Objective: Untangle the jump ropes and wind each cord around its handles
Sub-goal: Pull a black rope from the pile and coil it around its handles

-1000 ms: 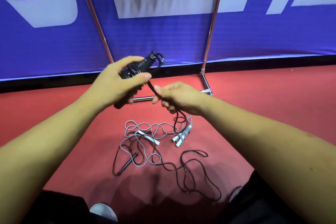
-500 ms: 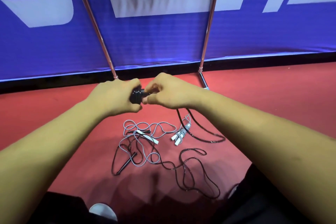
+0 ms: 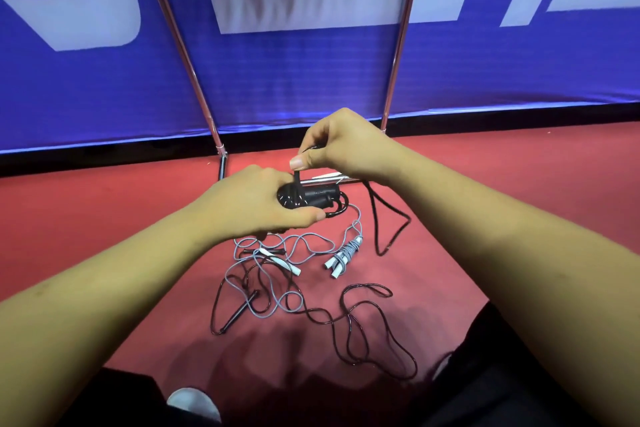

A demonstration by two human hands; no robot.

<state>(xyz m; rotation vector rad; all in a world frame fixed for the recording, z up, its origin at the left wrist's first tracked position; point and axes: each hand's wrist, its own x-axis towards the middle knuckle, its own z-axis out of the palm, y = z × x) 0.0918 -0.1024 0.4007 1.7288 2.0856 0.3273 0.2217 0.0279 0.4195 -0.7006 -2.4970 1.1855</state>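
My left hand (image 3: 256,206) grips a pair of black jump-rope handles (image 3: 313,196) lying sideways, with cord turns around them. Just above, my right hand (image 3: 341,144) pinches the black cord (image 3: 379,218), which runs down over the handles and hangs in a loop to the floor at the right. On the red floor below lies a tangle of grey cord (image 3: 273,274) and another black cord (image 3: 360,322) with a black handle (image 3: 240,312). A grey rope bundle (image 3: 344,255) with white handle ends lies wound beside it.
A blue banner (image 3: 311,62) on metal poles (image 3: 398,45) stands close ahead, its foot bar (image 3: 322,178) on the floor behind my hands. My dark trousers and a white shoe tip (image 3: 194,404) fill the bottom edge.
My right hand has risen from beside the handles to above them, drawing the black cord up and over. The left hand has turned the handles sideways and lowered slightly.
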